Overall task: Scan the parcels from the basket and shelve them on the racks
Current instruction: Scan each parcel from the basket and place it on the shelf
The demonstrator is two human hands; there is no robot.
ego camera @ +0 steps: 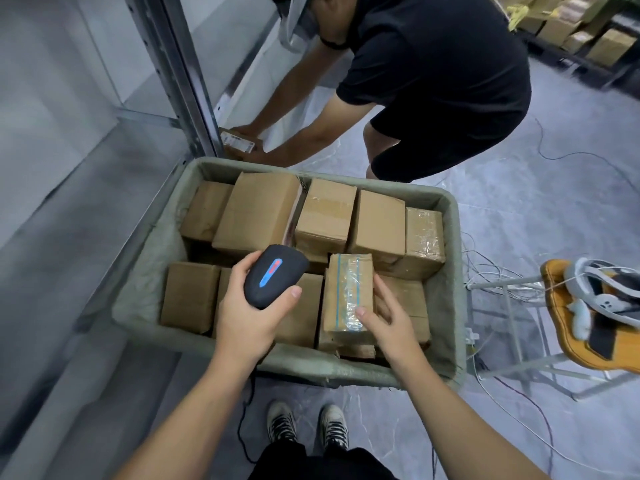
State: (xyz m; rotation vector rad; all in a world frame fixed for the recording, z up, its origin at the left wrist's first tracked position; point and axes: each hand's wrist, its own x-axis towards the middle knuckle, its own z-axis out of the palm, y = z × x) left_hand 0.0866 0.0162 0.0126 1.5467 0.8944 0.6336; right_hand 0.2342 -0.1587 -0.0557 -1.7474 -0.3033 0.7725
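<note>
Over the near edge of the basket (346, 370), the person's two bare hands are working above the parcels. Left hand (247, 315) is wrapping around a black handheld barcode scanner (275, 276), thumb lying along its near end, with the head of the scanner pointing away over the boxes. Right hand (389, 318) is resting on a small taped parcel (349, 293), thumb on the taped top face and fingers curling down its right side; the grasp is partial, and the parcel is sitting among the others near the middle of the basket's near edge, not yet lifted clear.

Beyond the hands, plain cardboard parcels (263, 211) are filling the basket in two rough rows, packed side against side up to the far edge. No shipping label is showing on the taped parcel's upper face, so the step in hand appears to be selecting a parcel for scanning. The next move probably calls for closing the right hand fully, raising the parcel and turning it until its label faces the scanner head.

Past the far left corner of the basket, a second person (436, 81) in dark clothing is bending down and pressing a labelled parcel (239, 142) onto the lowest level of the metal rack (188, 84). At the far right, more boxes are standing on other shelving (588, 39).
</note>
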